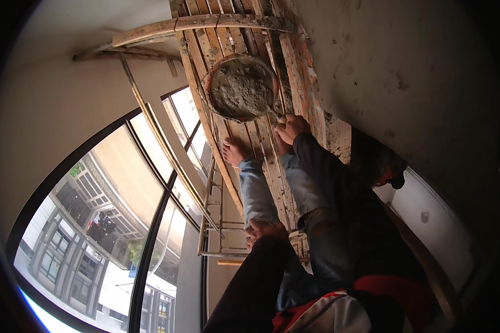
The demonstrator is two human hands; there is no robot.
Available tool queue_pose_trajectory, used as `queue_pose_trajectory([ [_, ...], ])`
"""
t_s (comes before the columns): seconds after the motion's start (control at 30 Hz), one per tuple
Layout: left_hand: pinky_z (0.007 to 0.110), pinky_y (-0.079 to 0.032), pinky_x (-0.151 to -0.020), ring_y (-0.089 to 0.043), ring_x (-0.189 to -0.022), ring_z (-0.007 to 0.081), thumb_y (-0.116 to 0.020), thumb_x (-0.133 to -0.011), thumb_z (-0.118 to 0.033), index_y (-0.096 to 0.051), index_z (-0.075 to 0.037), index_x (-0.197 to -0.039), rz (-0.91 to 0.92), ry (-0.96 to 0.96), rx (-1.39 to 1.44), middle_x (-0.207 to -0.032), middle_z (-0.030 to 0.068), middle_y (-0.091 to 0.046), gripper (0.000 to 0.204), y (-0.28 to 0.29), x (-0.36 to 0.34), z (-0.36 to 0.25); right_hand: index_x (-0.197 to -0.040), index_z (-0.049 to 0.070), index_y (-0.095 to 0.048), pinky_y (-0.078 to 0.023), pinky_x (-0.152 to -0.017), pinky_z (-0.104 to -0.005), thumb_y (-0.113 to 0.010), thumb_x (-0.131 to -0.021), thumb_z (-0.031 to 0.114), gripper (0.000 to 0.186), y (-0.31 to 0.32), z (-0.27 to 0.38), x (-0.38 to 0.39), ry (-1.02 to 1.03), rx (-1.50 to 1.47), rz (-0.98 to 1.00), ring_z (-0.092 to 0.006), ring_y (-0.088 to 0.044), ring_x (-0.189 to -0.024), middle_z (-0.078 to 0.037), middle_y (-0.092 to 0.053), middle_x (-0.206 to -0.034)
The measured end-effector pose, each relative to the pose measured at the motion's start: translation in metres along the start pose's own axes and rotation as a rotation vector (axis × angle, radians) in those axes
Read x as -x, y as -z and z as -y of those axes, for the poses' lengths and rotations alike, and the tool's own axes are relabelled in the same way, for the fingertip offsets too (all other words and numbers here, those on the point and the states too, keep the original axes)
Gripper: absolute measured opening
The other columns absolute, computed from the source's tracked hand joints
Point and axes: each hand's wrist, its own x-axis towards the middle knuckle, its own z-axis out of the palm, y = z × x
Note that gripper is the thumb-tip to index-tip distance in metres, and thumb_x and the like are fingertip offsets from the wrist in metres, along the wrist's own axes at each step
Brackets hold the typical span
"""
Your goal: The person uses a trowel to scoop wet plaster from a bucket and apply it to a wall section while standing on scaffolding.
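A round pan (211,83) full of grey wet mortar (241,89) sits on a platform of wooden planks (205,39). My right hand (291,127) is at the pan's near rim, fingers closed around the handle of a trowel (275,112) that reaches into the mortar. My left hand (264,230) rests flat on my left knee in blue jeans (255,191), holding nothing. My bare feet (236,151) stand on the planks just short of the pan. Both arms are in dark sleeves.
A rough plastered wall (405,72) runs along the platform's right side, with a small wall socket (425,216). To the left is a big dark-framed window (150,261) with buildings outside. A metal scaffold frame (219,227) and a long pole (161,139) lie beside the planks.
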Motion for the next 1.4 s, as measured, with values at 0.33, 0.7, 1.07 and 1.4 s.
queue_pose_trajectory([
  [0.33, 0.046, -0.042, -0.1, -0.054, -0.115, 0.0326, -0.062, -0.078, -0.035, -0.042, -0.009, -0.132, 0.798, 0.299, -0.266, -0.121, 0.0143, -0.052, 0.064, 0.215, 0.15, 0.066, -0.084, 0.004, -0.055, -0.046, -0.067, -0.0431, -0.05, -0.092, 0.014, 0.013, -0.04, -0.011, -0.019, 0.295, -1.461, 0.356, -0.0278, -0.049, -0.069, -0.012, -0.053, -0.082],
  [0.7, 0.048, -0.041, -0.103, -0.051, -0.119, 0.0347, -0.075, -0.06, -0.05, -0.037, -0.012, -0.138, 0.915, 0.378, -0.283, -0.131, 0.0145, -0.043, 0.094, 0.253, 0.154, 0.068, -0.076, 0.007, -0.057, -0.042, -0.044, -0.0298, -0.065, -0.09, 0.022, 0.022, 0.107, -0.009, 0.085, 0.029, -0.898, 0.852, -0.0127, -0.048, -0.043, -0.003, -0.052, -0.06],
  [1.07, 0.046, -0.035, -0.105, -0.052, -0.123, 0.0356, -0.068, -0.069, -0.04, -0.033, -0.012, -0.145, 0.959, 0.424, -0.228, -0.142, 0.0184, -0.042, 0.089, 0.274, 0.14, 0.058, -0.107, 0.001, -0.056, -0.049, -0.063, -0.0389, -0.063, -0.095, 0.028, 0.03, 0.161, -0.035, 0.142, 0.181, -0.292, -0.223, -0.0156, -0.052, -0.064, -0.005, -0.054, -0.074],
  [1.4, 0.048, -0.036, -0.109, -0.044, -0.132, 0.0359, -0.064, -0.076, -0.047, -0.026, -0.01, -0.151, 1.013, 0.457, -0.183, -0.146, 0.0175, -0.035, 0.092, 0.265, 0.152, 0.066, -0.117, 0.004, -0.063, -0.055, -0.089, -0.0449, -0.059, -0.093, 0.021, 0.03, 0.026, 0.056, -0.035, -0.007, 0.705, 0.131, -0.0343, -0.066, -0.099, -0.018, -0.067, -0.111],
])
